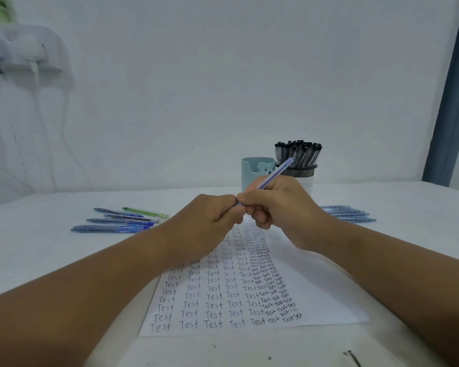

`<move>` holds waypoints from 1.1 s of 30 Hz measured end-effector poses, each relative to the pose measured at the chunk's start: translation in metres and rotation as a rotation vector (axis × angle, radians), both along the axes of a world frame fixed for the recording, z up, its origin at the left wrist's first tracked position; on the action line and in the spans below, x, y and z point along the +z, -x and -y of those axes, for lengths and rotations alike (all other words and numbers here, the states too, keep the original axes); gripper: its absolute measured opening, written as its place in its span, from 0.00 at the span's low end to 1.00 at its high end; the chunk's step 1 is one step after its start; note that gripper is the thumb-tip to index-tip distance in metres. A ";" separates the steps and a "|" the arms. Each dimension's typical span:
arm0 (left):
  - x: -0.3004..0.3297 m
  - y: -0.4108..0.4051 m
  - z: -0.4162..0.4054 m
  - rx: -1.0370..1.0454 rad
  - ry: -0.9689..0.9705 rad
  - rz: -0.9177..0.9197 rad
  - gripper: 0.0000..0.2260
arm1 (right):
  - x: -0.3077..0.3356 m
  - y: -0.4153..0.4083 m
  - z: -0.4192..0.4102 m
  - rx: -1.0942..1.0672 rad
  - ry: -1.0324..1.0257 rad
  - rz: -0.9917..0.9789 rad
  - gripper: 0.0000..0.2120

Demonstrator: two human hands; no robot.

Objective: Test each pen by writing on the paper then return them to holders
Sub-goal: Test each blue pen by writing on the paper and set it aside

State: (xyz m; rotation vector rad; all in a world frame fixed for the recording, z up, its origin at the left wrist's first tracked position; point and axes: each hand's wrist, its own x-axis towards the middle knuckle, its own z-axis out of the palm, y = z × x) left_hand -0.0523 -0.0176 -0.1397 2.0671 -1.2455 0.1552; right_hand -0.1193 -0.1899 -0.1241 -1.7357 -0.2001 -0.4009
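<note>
Head view: both hands meet above the paper [223,295], which is filled with rows of "Test". The right hand [281,207] grips a blue pen [274,174], its far end pointing to one o'clock. The left hand [210,221] pinches the pen's near end. At twelve o'clock stand a teal holder [255,170] and a holder of black pens [298,154]. Loose pens [117,223] lie at nine o'clock.

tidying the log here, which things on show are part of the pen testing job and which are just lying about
Part of the job:
- pen, held by left hand and right hand
- paper covered in "Test"
- teal holder
- black pen holder
- loose pens, left
- loose pens, right

Just lying about:
- wall shelf
- curtain
</note>
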 end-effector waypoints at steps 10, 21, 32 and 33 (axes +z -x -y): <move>0.006 -0.005 -0.004 -0.124 0.079 -0.233 0.17 | 0.005 0.000 -0.004 0.049 -0.015 0.031 0.10; 0.019 0.000 -0.001 -0.229 0.156 -0.378 0.18 | 0.008 -0.005 -0.008 0.056 -0.114 0.097 0.12; 0.024 -0.008 -0.012 -0.141 0.233 -0.538 0.20 | 0.027 -0.011 0.016 -0.074 -0.467 0.156 0.17; 0.024 -0.013 -0.022 -0.083 0.290 -0.561 0.20 | 0.030 -0.010 0.031 -0.129 -0.515 0.183 0.17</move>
